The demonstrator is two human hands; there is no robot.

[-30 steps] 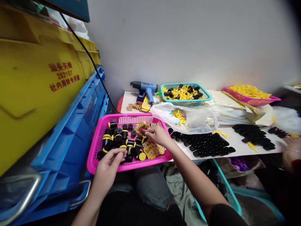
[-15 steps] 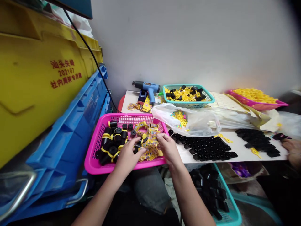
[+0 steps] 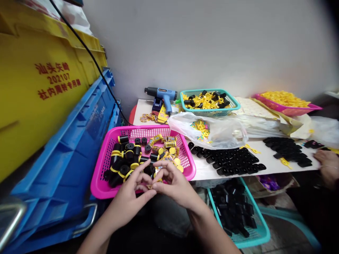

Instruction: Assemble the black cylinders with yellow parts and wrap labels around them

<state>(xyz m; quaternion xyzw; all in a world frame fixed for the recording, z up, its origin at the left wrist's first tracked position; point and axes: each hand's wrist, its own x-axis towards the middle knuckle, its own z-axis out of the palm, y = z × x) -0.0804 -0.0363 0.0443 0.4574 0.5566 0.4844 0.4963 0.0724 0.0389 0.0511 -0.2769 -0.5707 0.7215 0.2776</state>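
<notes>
My left hand and my right hand meet at the front rim of a pink mesh basket. Between their fingertips they pinch a small yellowish printed label sleeve, mostly covered by the fingers. Black cylinders with yellow rims fill the left half of the basket. On its right side are yellow-capped tubes wearing printed sleeves, along with loose sleeves that my right hand partly hides.
A blue heat gun rests behind the basket, beside a teal basket of yellow and black parts. Rows of black pieces and a plastic bag lie rightward. Below is another teal basket. A co-worker's hand is far right.
My right hand came away from the pile of sleeves, and my left moved in to meet it. Both now hold a small sleeve at the basket's front; the loose pile looks spread out.
</notes>
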